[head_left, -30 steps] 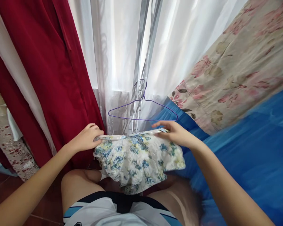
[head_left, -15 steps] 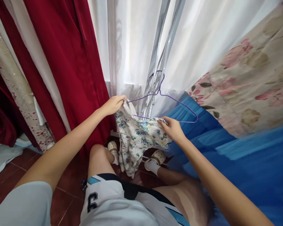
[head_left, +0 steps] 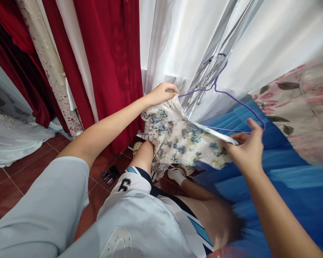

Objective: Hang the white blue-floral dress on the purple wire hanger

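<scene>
A white floral garment with blue and yellow flowers hangs stretched between my hands. My left hand pinches its upper left corner, where the purple hanger runs into the cloth. At the other side my right hand grips the top edge of the garment, thumb and fingers closed on it. The hanger's right end is bare and lies just above my right hand. Its hook is up against grey ribbons. The hanger's left end is hidden by the garment and my left hand.
Red curtain-like cloth hangs at left, white cloth behind the hanger. Blue fabric and a floral cloth fill the right. A phone lies on the red tiled floor by my leg.
My right hand has moved right with the garment's edge, pulling the top taut. The view has shifted, and the phone on the floor now shows more fully.
</scene>
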Action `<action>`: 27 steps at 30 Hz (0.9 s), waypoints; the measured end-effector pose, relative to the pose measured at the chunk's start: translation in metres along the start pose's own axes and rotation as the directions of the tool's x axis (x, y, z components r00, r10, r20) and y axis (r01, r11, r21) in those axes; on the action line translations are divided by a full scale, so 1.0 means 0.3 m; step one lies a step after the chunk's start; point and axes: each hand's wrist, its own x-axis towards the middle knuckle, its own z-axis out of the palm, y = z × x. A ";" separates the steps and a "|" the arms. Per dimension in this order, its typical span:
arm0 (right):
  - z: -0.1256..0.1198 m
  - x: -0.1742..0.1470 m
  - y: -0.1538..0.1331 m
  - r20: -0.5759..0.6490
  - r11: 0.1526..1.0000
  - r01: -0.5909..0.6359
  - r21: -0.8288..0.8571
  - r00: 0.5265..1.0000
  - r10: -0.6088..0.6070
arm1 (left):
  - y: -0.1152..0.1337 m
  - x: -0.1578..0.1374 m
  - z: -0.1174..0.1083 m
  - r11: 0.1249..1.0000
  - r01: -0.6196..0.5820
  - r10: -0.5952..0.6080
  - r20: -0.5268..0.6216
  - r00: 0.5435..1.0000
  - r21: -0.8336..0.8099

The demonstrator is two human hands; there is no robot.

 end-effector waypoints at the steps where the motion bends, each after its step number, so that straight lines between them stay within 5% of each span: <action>1: -0.022 0.019 0.021 -0.054 1.000 -0.016 -0.017 0.998 0.015 | 0.004 -0.003 0.001 1.000 0.003 -0.003 0.008 1.000 -0.021; 3: -0.050 0.075 0.055 -0.087 0.992 -0.039 -0.120 0.996 0.029 | 0.011 -0.005 0.004 0.999 0.020 -0.019 0.029 0.999 -0.051; 9: -0.064 0.230 0.071 0.066 0.935 -0.135 -0.329 0.984 0.165 | 0.008 0.001 0.016 0.990 0.128 -0.127 0.022 0.992 -0.064; 14: -0.124 0.253 0.063 0.191 0.928 0.015 -0.373 0.980 0.061 | -0.045 0.011 -0.035 0.937 0.293 -0.279 0.096 0.956 -0.193; 17: -0.247 0.241 0.047 0.477 0.982 -0.006 -0.187 0.874 0.096 | -0.097 -0.002 -0.095 0.812 0.485 -0.429 0.231 0.873 -0.325; 20: -0.349 0.222 0.031 0.688 0.977 -0.192 0.095 0.722 0.076 | -0.163 -0.036 -0.120 0.635 0.564 -0.493 0.285 0.822 -0.528; 21: -0.356 0.213 0.028 0.687 0.957 -0.235 0.173 0.724 0.054 | -0.184 -0.050 -0.111 0.575 0.552 -0.502 0.273 0.821 -0.604; 23: -0.321 0.192 0.022 0.560 0.944 -0.235 0.233 0.826 0.067 | -0.220 -0.080 -0.069 0.462 0.518 -0.534 0.241 0.810 -0.719; 25: -0.234 0.167 0.015 0.335 0.970 -0.192 0.148 0.933 0.134 | -0.239 -0.106 -0.007 0.382 0.492 -0.585 0.207 0.784 -0.782; 27: -0.132 0.143 0.005 0.151 0.977 -0.204 0.056 0.969 0.194 | -0.243 -0.127 0.049 0.333 0.465 -0.632 0.172 0.756 -0.820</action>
